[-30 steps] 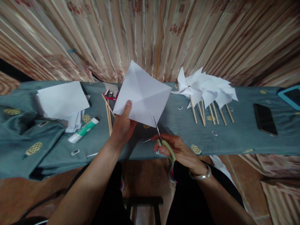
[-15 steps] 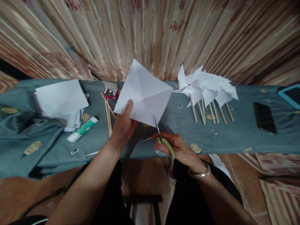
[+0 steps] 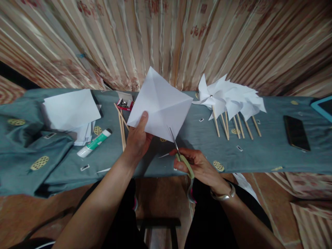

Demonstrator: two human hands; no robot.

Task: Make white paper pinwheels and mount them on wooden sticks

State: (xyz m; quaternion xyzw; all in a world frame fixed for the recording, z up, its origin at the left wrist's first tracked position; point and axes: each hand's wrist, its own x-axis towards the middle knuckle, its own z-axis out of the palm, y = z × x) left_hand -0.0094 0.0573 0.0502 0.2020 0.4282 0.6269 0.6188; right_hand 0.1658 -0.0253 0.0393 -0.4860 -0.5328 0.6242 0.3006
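Creased white square paper (image 3: 158, 98) sits pinched in the left hand (image 3: 137, 140); the right hand (image 3: 201, 166) grips green-handled metal scissors (image 3: 187, 166), whose blades should follow the near crease.

The sheet (image 3: 160, 98) is found to be smooth, matt paper, lightly creased. The scissors (image 3: 186, 163) are fitted with shiny metal blades and smooth handles, apparently plastic. The pinwheels (image 3: 219, 98) are formed of matt paper and mounted on bare wooden sticks (image 3: 215, 122). The surface (image 3: 269, 150) is covered in wrinkled cloth. A glossy face is noted on the phone (image 3: 296, 133).
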